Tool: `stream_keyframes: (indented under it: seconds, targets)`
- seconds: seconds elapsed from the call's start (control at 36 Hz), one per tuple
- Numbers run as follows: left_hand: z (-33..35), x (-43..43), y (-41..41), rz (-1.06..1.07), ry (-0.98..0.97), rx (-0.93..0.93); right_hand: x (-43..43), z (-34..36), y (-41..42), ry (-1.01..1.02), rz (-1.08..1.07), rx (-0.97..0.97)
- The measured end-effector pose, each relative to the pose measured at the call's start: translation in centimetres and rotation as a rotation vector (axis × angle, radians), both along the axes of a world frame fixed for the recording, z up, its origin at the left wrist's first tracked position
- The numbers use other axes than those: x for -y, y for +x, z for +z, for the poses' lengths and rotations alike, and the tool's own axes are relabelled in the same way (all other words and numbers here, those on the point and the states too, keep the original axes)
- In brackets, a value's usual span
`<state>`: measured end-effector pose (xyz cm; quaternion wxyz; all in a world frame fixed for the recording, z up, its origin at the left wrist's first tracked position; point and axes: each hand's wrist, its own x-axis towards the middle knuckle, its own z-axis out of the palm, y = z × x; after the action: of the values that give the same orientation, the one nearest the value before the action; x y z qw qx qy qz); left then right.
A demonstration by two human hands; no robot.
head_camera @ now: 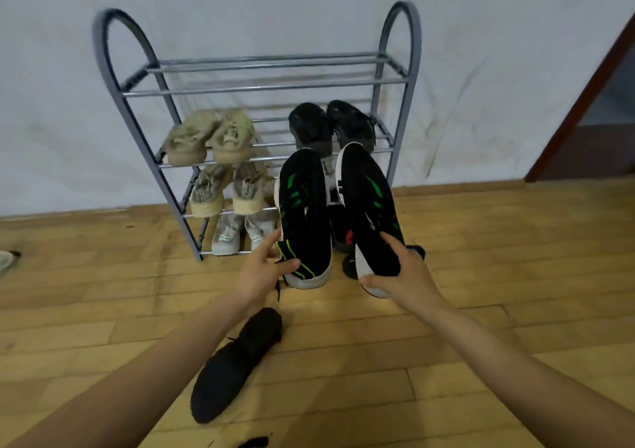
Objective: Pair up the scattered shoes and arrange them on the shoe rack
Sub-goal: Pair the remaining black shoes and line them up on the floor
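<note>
The left hand (264, 269) pinches one black green-striped sneaker (304, 207) by its heel between thumb and fingers, while the right hand (402, 272) curls its fingers round the heel of the matching sneaker (367, 200), before a grey metal shoe rack (268, 87).

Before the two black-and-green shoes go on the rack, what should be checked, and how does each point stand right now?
1. Left hand grips the left-hand shoe at its heel: ok.
2. Right hand grips the right-hand shoe at its heel: ok.
3. The held shoes match, both black with green marks and white soles: ok.
4. Free space on the rack, where the top shelf holds no shoes: ok.
5. Room on the lower shelves' right side: cannot tell, the held shoes hide it.
6. Floor free of shoes: not ok, a black shoe lies near the person and a pale shoe lies at the left edge.
</note>
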<state>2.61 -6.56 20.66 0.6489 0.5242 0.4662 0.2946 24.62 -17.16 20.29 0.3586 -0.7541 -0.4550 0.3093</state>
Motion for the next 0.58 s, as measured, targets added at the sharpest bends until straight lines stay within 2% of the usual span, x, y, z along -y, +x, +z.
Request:
stream_keyframes:
  seconds: [0.31,0.58]
  targets:
    - [9.4,-2.9,-1.6,0.039,0.103,0.132,-4.5,9.9,-0.8,0.099,-0.031,0.103]
    - [16.0,-8.3,-1.5,0.047,0.105,0.144,-12.2,17.6,-2.1,0.158,-0.029,0.156]
